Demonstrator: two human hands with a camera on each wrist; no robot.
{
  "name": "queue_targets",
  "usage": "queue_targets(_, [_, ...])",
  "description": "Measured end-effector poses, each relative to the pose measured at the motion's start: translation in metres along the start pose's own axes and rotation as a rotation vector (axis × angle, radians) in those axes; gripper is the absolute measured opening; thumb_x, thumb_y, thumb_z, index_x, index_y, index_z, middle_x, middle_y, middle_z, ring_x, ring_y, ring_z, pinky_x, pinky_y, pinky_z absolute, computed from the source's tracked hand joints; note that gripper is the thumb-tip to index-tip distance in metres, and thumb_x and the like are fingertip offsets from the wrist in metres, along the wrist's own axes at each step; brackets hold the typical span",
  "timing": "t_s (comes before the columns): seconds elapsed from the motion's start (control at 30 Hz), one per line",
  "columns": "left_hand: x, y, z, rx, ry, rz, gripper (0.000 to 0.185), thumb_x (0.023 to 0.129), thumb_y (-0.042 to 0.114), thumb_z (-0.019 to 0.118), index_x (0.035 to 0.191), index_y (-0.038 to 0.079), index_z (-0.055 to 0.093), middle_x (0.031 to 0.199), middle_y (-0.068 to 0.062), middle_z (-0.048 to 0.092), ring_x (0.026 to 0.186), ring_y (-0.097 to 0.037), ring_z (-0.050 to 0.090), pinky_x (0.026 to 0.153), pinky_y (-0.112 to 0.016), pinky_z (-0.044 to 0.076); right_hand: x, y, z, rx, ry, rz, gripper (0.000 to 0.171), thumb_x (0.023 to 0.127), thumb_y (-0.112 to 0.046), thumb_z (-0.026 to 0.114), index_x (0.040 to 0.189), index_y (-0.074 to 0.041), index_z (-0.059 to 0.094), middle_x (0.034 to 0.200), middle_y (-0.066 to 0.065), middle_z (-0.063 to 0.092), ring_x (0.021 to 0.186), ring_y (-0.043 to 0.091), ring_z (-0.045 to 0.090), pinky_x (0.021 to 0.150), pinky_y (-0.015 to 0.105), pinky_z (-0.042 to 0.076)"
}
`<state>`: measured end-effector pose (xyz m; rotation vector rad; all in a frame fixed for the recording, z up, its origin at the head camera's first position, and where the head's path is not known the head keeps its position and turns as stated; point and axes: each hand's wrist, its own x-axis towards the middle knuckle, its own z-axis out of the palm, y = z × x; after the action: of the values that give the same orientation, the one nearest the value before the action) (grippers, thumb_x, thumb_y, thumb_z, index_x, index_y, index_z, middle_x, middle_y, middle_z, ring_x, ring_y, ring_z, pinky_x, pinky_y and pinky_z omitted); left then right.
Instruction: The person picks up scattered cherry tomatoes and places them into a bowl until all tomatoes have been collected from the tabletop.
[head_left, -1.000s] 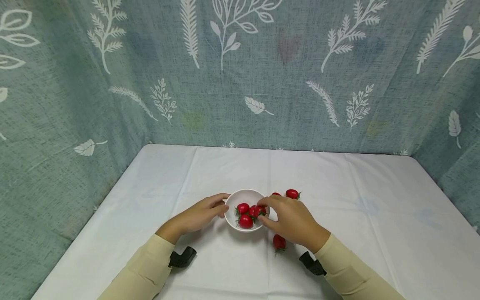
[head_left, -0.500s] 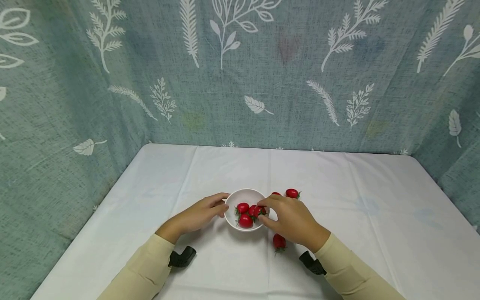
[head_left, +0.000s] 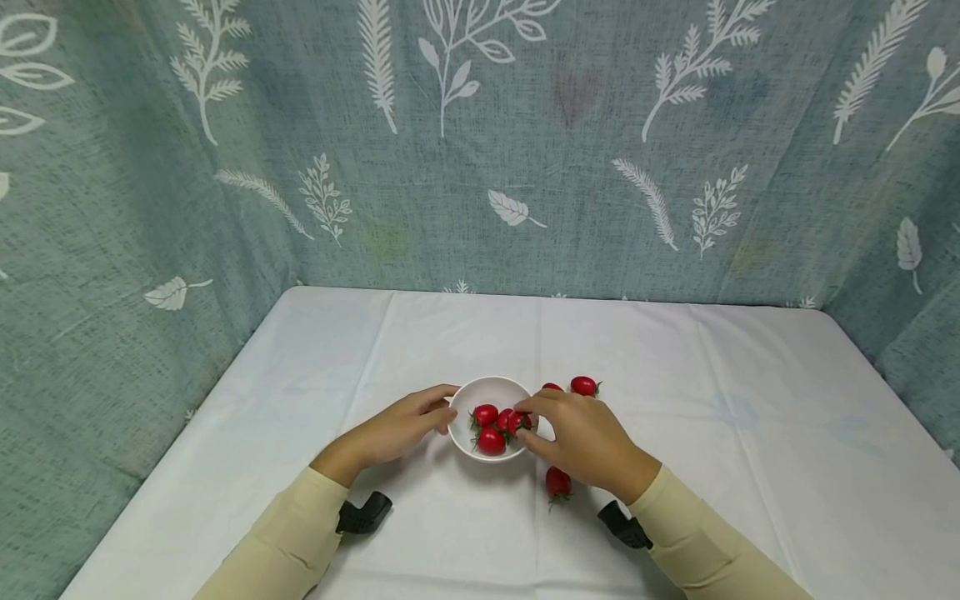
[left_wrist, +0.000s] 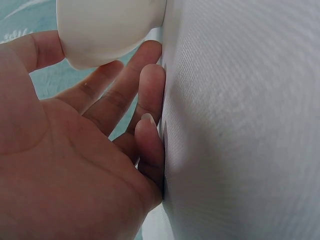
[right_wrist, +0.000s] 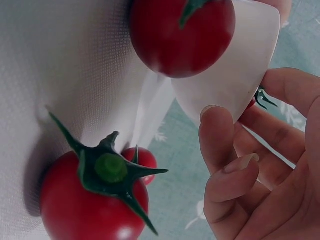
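A white bowl [head_left: 462, 433] stands on the white cloth with several small red tomatoes [head_left: 491, 442] with green stems in it. At its left side my left hand [head_left: 397, 429] holds the wall between thumb and forefinger; the left wrist view shows the other fingers beside the bowl [left_wrist: 107, 30], low against the cloth. My right hand [head_left: 588, 437] reaches over the right rim and pinches a tomato [head_left: 519, 422] inside. In the right wrist view the bowl wall [right_wrist: 220, 82] hides most of that tomato.
Outside the bowl lie a tomato [head_left: 558, 482] on the near right, another tomato [head_left: 584, 386] on the far right, and one tomato [head_left: 552, 387] partly behind my right hand. The tablecloth [head_left: 750, 500] meets a green leaf-patterned curtain [head_left: 480, 167] at the back.
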<state>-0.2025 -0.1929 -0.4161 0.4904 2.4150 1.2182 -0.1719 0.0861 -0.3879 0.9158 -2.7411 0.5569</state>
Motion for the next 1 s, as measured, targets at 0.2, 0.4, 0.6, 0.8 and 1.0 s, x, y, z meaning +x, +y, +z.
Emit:
queue_targets(0.2, [-0.0002,0.0010,0.0005,-0.012,0.003,-0.018,0.038,0.105,0.034,0.048,0.141,0.023,0.052,0.095,-0.003,0.062,0.102,-0.020,0.053,0.096,-0.043,0.036,-0.0003,-0.0002,-0.0001,0.002,-0.015,0.014,0.030,0.087,-0.033,0.077,0.112,-0.017,0.075,0.103,-0.003,0.074,0.083,0.013,0.069,0.066,0.029,0.054])
queue_targets(0.4, [0.0005,-0.0004,0.0005,-0.008,0.006,-0.023,0.038,0.105,0.034,0.048,0.141,0.024,0.052,0.094,-0.003,0.062,0.102,-0.020,0.053,0.096,-0.043,0.036,0.0000,-0.0002,-0.0003,0.003,-0.015,0.014,0.030,0.087,-0.032,0.077,0.112,-0.016,0.075,0.102,-0.003,0.074,0.084,0.013,0.069,0.067,0.029,0.055])
queue_targets(0.6, [0.0007,-0.0012,0.0002,-0.002,0.004,-0.025,0.038,0.105,0.035,0.048,0.141,0.024,0.052,0.096,-0.003,0.062,0.102,-0.020,0.053,0.094,-0.042,0.037,0.0002,0.0004,0.0008,0.001,-0.007,0.001,0.030,0.087,-0.031,0.078,0.112,-0.015,0.075,0.100,-0.004,0.074,0.083,0.012,0.069,0.066,0.027,0.054])
queue_targets(0.8, [0.0011,0.0001,0.0004,-0.002,0.004,-0.020,0.038,0.105,0.034,0.048,0.141,0.022,0.052,0.094,-0.003,0.063,0.102,-0.019,0.054,0.096,-0.043,0.037,-0.0003,-0.0003,-0.0016,0.002,-0.008,0.006,0.031,0.087,-0.031,0.077,0.113,-0.015,0.074,0.103,-0.002,0.074,0.084,0.014,0.070,0.065,0.028,0.054])
queue_targets(1.0, [0.0010,0.0002,0.0003,-0.007,0.003,-0.022,0.039,0.105,0.033,0.048,0.142,0.020,0.051,0.095,-0.002,0.064,0.103,-0.019,0.054,0.098,-0.045,0.037,-0.0012,0.0004,-0.0061,0.006,0.023,0.016,0.029,0.088,-0.030,0.076,0.114,-0.016,0.075,0.108,-0.002,0.074,0.092,0.014,0.071,0.073,0.032,0.058])
